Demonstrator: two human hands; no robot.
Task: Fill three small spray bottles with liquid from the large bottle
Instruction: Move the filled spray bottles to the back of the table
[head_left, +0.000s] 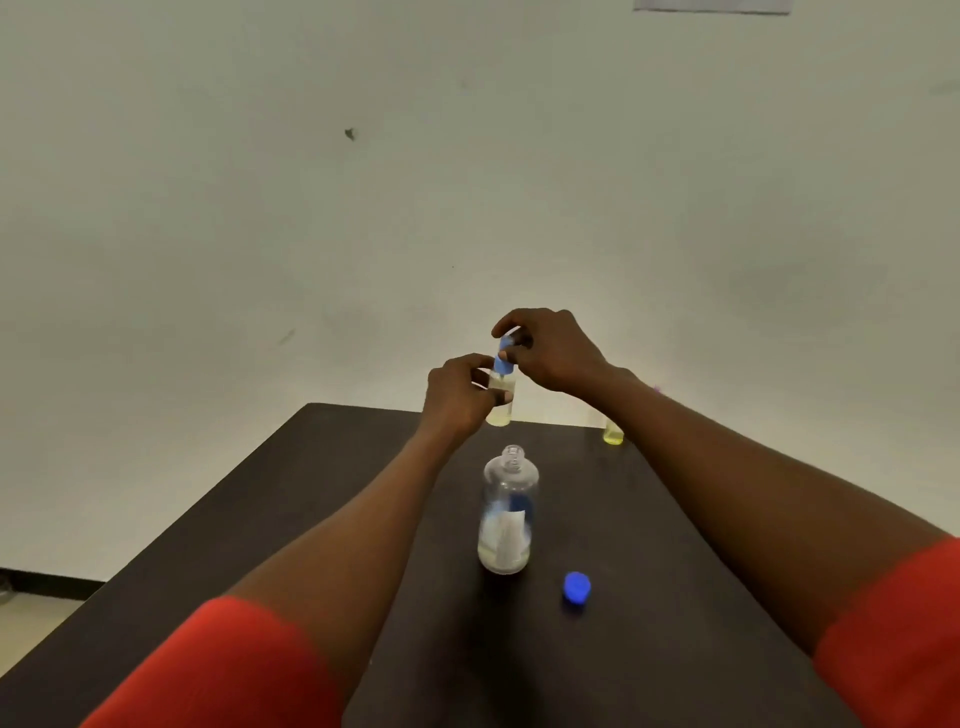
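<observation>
Gripping small spray bottle (500, 414) round its clear body, left hand (457, 395), fingers curled, bottle upright and raised above far end of dark table (675, 649); pale yellow liquid in lower part. Pinching blue spray top (504, 362) at that bottle's neck, right hand (558, 349), fingertips closed on it from above. Standing near table middle, below both hands: large bottle (508, 512), clear, uncapped, white label, thin layer of liquid at base. Lying just right of it, apart: blue cap (576, 587). Standing at far right table edge, partly hidden behind right forearm: second small bottle (613, 435), yellow liquid inside. Red sleeves (234, 670) on both upper arms.
</observation>
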